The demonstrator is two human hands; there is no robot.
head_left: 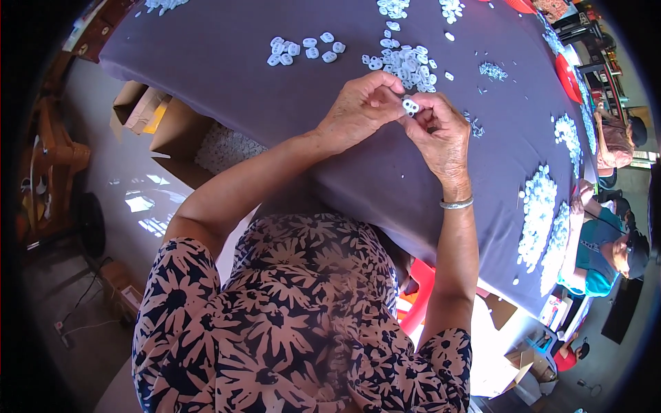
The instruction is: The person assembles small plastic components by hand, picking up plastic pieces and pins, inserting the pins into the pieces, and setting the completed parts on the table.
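Note:
A small white oval plastic piece with two dark holes (410,106) is pinched between my hands above the dark tablecloth. My left hand (359,110) grips it from the left with thumb and forefinger. From the right, the fingertips of my right hand (441,131) close on the same piece; a silver bangle circles that wrist. Just beyond my hands lies a heap of similar white pieces (412,65). A smaller scattered group of white pieces (281,51) is off to the left. Tiny metallic screw-like bits (475,125) lie right of my right hand.
Another pile of tiny metallic bits (493,71) sits farther right. Long heaps of white parts (537,213) line the right side, near a person in teal (602,251). An open cardboard box (180,131) with white parts stands below the left table edge.

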